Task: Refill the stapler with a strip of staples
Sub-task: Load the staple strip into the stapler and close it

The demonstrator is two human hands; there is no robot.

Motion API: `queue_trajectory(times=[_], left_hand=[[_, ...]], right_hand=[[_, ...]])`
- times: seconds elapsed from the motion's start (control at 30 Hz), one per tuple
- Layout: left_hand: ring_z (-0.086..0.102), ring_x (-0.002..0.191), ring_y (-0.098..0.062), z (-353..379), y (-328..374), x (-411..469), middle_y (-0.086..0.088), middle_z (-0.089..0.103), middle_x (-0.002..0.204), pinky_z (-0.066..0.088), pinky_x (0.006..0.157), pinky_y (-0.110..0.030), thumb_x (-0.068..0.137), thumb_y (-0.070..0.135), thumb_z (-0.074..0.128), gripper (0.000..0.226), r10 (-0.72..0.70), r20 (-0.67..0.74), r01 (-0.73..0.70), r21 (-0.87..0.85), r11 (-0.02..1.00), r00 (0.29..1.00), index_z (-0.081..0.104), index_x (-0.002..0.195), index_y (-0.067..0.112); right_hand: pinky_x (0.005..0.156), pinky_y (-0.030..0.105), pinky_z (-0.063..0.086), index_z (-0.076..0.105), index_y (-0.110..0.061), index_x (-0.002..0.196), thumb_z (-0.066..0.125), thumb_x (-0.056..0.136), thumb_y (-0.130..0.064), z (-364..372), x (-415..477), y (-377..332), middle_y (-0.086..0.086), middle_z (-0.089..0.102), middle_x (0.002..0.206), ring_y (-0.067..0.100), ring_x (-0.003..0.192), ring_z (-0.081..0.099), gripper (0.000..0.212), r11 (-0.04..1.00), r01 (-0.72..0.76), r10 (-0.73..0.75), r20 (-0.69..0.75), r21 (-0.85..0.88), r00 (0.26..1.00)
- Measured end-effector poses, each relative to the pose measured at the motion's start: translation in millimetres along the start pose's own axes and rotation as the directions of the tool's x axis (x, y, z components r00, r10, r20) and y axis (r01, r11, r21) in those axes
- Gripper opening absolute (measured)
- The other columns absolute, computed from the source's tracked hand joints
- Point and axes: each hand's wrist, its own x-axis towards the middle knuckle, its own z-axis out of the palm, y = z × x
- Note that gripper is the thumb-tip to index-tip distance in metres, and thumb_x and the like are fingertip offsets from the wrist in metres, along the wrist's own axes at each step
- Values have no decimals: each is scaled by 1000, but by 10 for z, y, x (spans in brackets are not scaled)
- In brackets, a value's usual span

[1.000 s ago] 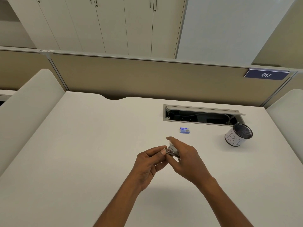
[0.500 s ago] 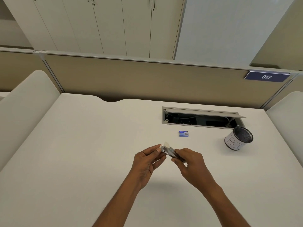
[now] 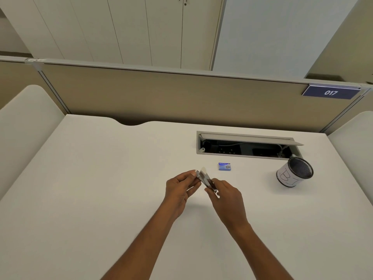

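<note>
A small dark metal stapler (image 3: 205, 179) is held above the white desk (image 3: 101, 188), slanting from upper left to lower right. My left hand (image 3: 180, 190) pinches its upper-left end with thumb and fingertips. My right hand (image 3: 226, 197) grips its lower-right end, which the fingers partly hide. A pale tip shows at the stapler's upper end. A small blue staple box (image 3: 224, 166) lies on the desk just beyond the hands, apart from them. No loose staple strip is visible.
An open cable hatch (image 3: 246, 146) is sunk in the desk behind the box. A mesh pen cup (image 3: 295, 172) wrapped in paper stands at the right. A beige partition (image 3: 171, 96) with a "017" sign (image 3: 331, 92) closes the back.
The stapler has turned from a bunched hold to a slanted one stretched between both hands. My right hand slid down and right along it; the left hand stays at the upper end.
</note>
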Motion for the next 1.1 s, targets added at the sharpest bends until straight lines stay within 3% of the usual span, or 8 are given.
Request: queue_trajectory(times=[0.1, 0.2, 0.43, 0.57, 0.73, 0.93, 1.03, 1.1], left_hand=[[78, 102, -32, 48, -39, 155, -19, 80, 108, 65, 85, -34, 92, 5, 75, 17, 3, -26, -2, 26, 1000, 1000, 78, 108, -1], [78, 100, -30, 107, -99, 319, -17, 80, 109, 65, 82, -31, 92, 4, 76, 10, -5, -67, 9, 62, 998, 998, 80, 101, 3], [71, 114, -27, 201, -194, 625, -11, 77, 115, 57, 100, -38, 94, -5, 65, 24, -65, -106, 91, 255, 963, 992, 79, 101, 14], [67, 119, -27, 233, -242, 770, -4, 75, 115, 56, 103, -41, 98, 2, 63, 33, -110, -91, 138, 410, 902, 990, 73, 125, 16], [66, 114, -20, 242, -302, 889, 5, 74, 116, 56, 97, -39, 96, 7, 63, 42, -118, -94, 151, 577, 803, 988, 68, 134, 25], [66, 110, -17, 282, -326, 975, 13, 74, 107, 57, 88, -35, 90, 7, 65, 44, -79, -84, 115, 646, 755, 993, 72, 128, 29], [66, 99, -13, 291, -333, 992, 24, 73, 87, 56, 93, -37, 86, 8, 66, 44, -67, -62, 91, 684, 724, 996, 80, 86, 50], [67, 104, -15, 289, -356, 1011, 20, 76, 92, 54, 98, -38, 85, 8, 65, 40, -55, -44, 70, 708, 703, 997, 80, 82, 46]], right_hand=[[57, 18, 38, 70, -14, 99, 72, 91, -24, 139, 81, 54, -3, 72, 76, 17, 62, 64, 13, 999, -24, 23, -17, -43, 1000], [57, 20, 34, 66, -14, 90, 66, 94, -23, 280, 161, 135, -2, 69, 70, 17, 55, 54, 10, 994, -111, 111, 7, -13, 994], [50, 26, 30, 40, -24, 59, 56, 89, -21, 513, 342, 217, -8, 44, 49, 12, 45, 38, 34, 898, -421, 409, 114, 128, 905], [45, 24, 27, 54, -21, 65, 51, 91, -36, 612, 435, 220, -4, 55, 57, 14, 50, 46, 30, 879, -476, 477, 109, -30, 872], [57, 30, 45, 67, -13, 78, 51, 94, -37, 731, 506, 243, 6, 70, 74, 24, 66, 63, 33, 849, -524, 528, 114, -66, 841], [80, 39, 46, 69, -12, 86, 50, 96, -35, 794, 628, 240, 4, 61, 96, 26, 83, 63, 32, 839, -526, 540, 95, -141, 836], [80, 39, 45, 71, -11, 87, 50, 95, -28, 823, 656, 242, 5, 60, 98, 25, 80, 59, 28, 824, -553, 564, 99, -121, 820], [78, 39, 47, 70, -11, 85, 51, 94, -24, 832, 665, 238, 6, 61, 94, 24, 75, 56, 25, 820, -563, 572, 106, -99, 814]])
